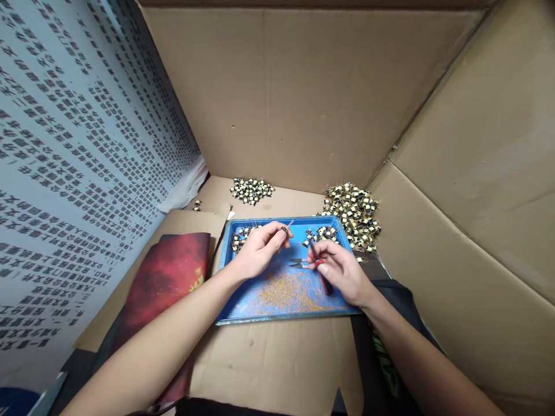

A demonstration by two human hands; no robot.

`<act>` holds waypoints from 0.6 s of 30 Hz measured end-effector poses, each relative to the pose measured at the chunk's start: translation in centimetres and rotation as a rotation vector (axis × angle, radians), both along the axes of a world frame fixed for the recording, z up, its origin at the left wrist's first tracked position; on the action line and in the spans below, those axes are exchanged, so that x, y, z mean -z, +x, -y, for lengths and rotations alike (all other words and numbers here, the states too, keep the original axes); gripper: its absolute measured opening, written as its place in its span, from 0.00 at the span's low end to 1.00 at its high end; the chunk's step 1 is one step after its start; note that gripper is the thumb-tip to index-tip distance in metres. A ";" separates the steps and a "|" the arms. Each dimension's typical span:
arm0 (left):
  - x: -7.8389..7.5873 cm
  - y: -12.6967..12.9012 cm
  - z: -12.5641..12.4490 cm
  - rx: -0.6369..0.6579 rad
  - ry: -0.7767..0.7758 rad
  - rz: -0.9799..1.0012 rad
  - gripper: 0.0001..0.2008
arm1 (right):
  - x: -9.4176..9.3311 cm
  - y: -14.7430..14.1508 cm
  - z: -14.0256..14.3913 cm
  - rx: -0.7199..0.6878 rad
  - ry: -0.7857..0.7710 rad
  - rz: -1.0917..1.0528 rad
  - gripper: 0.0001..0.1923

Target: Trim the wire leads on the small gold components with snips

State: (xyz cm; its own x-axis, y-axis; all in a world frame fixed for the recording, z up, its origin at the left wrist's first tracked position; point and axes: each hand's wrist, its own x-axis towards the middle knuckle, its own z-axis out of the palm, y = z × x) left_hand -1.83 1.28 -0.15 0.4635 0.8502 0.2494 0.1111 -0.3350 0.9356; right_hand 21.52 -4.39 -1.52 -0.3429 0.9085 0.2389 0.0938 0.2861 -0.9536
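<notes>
My left hand (259, 249) pinches a small dark coil component (284, 229) with thin wire leads sticking up, above the blue tray (281, 318). Much of the part is hidden by the fingertips. In my right hand (342, 270) is a pair of small snips (326, 284) with red and black handles. Their pointed blades face left, apart from the component. Behind my right hand, inside the tray, lies a cluster of yellow-and-black coil components (325, 233). More of them (237, 238) sit at the tray's left end, partly covered by my left hand. Copper-coloured wire clippings (281, 290) are strewn over the tray's front.
A large heap of coil components (353, 214) lies behind the tray's right corner, a smaller pile (251, 190) at the back left. Cardboard walls (303, 98) enclose the back and right. A red patterned sheet (173, 266) lies left; a printed sheet (87, 144) covers the left side.
</notes>
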 end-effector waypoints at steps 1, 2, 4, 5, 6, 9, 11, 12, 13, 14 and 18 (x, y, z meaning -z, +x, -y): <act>0.0 0.0 0.0 0.009 0.010 -0.008 0.18 | 0.2 0.1 -0.1 -0.028 -0.099 -0.141 0.10; 0.0 -0.1 0.0 0.027 0.020 -0.015 0.18 | 0.3 0.1 -0.2 -0.050 -0.186 -0.252 0.12; 0.0 -0.1 0.1 0.074 0.033 -0.026 0.18 | 0.5 0.2 -0.2 -0.075 -0.290 -0.348 0.17; 0.0 -0.1 0.1 0.099 0.034 -0.023 0.18 | 0.6 0.2 -0.1 -0.077 -0.305 -0.331 0.19; 0.0 0.0 0.2 0.124 0.031 -0.017 0.18 | 0.5 0.2 0.0 -0.071 -0.299 -0.283 0.21; 0.0 0.1 0.2 0.178 -0.012 0.017 0.17 | 0.4 0.3 0.1 0.014 -0.176 -0.056 0.21; 0.0 0.1 0.2 0.201 -0.049 0.039 0.16 | 0.4 0.3 0.1 0.080 -0.033 0.079 0.19; 0.0 0.2 0.2 0.211 -0.064 0.052 0.16 | 0.4 0.3 0.0 0.097 0.036 0.134 0.19; 0.0 0.2 0.3 0.222 -0.076 0.062 0.15 | 0.5 0.3 0.0 0.104 0.093 0.180 0.20; -0.1 0.2 0.3 0.233 -0.082 0.070 0.15 | 0.6 0.2 0.0 0.104 0.132 0.218 0.20; -0.4 0.4 0.6 0.282 -0.082 0.069 0.14 | 1.1 0.1 0.1 0.156 0.163 0.284 0.23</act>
State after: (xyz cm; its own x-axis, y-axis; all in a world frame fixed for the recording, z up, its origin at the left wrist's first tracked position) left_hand -1.47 0.71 0.23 0.6683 0.7092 0.2244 -0.0400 -0.2670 0.9629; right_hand 21.62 -4.49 -2.61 -0.2769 0.9129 0.3000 0.4028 0.3937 -0.8263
